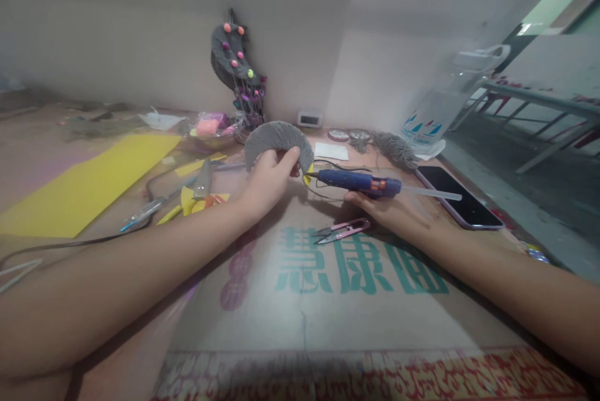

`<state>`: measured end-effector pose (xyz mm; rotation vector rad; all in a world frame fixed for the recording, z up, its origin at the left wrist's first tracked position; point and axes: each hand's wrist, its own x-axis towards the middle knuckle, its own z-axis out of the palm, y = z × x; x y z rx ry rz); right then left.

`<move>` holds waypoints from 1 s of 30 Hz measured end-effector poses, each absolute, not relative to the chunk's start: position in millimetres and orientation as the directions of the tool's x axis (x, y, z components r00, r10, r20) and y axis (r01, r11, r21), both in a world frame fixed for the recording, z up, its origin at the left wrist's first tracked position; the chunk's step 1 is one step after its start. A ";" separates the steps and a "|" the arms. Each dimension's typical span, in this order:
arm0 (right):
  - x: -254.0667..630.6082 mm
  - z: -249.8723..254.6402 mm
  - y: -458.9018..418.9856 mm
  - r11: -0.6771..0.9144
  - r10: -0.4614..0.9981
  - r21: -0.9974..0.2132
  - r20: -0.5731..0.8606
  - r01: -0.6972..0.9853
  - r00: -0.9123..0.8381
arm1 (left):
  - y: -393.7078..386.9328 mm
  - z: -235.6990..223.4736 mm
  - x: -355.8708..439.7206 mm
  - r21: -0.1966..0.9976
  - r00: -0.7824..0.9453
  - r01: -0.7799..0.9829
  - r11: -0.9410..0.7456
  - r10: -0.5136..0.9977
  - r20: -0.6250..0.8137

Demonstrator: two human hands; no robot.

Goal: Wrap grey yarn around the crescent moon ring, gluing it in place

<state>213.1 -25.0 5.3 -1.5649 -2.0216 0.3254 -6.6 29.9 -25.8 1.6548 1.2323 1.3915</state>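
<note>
A curved piece wrapped in grey yarn (276,135) is pinched in my left hand (274,173), thumb on its near face. A bit of yellow shows at its lower right end. My right hand (368,201) is closed around a blue hot glue gun (347,180), with a clear glue stick (435,193) jutting from its back. The gun's nozzle points left and meets or nearly touches the yellow end. Loose dark yarn trails around the nozzle. Below the gun, pink thread snips (344,229) lie on the printed cardboard (262,326).
Yellow sheet (94,182) and a cutter (203,181) lie left. A grey crescent with pompoms (234,57) leans on the wall. Behind are a small digital clock (309,118) and grey yarn skein (396,150). A phone (462,198) and water bottle (434,101) stand right.
</note>
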 end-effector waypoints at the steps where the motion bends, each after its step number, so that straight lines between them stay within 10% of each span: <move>1: 212.1 6.8 -26.1 0.271 0.953 -0.530 0.264 0.804 -0.147 | 30.0 -26.0 -6.8 0.899 0.001 0.257 -0.356 0.930 0.368; 30: 216.3 -4.5 -19.3 0.204 0.961 -0.549 0.268 0.811 -0.061 | 31.5 -26.9 -5.8 0.933 -0.009 0.159 -0.323 0.944 0.328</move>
